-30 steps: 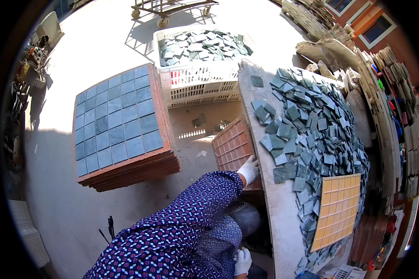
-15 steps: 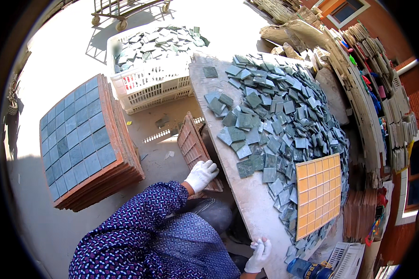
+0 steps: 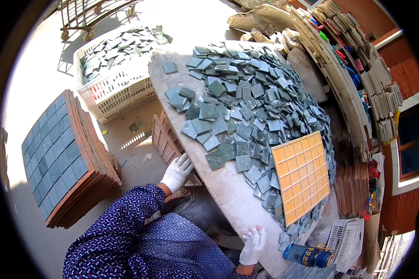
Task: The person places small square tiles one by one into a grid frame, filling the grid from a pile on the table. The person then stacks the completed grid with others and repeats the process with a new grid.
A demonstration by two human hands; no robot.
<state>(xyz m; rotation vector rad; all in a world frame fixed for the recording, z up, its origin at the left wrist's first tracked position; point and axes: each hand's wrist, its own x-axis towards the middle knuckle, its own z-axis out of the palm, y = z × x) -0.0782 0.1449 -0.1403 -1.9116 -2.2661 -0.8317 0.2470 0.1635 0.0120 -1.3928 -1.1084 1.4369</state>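
Left hand on the grid trays leaning at the table's side.

I see my gloved left hand point(image 3: 177, 172) resting, fingers spread, on the reddish grid trays point(image 3: 165, 139) propped upright against the table point(image 3: 228, 190) edge; it grips nothing firmly. My right hand point(image 3: 253, 244) lies open on the table's near corner, empty. Green tiles point(image 3: 246, 97) heap above, beside an orange grid tray point(image 3: 301, 176). I judge a careless tug could topple the leaning trays or knock edge tiles off.
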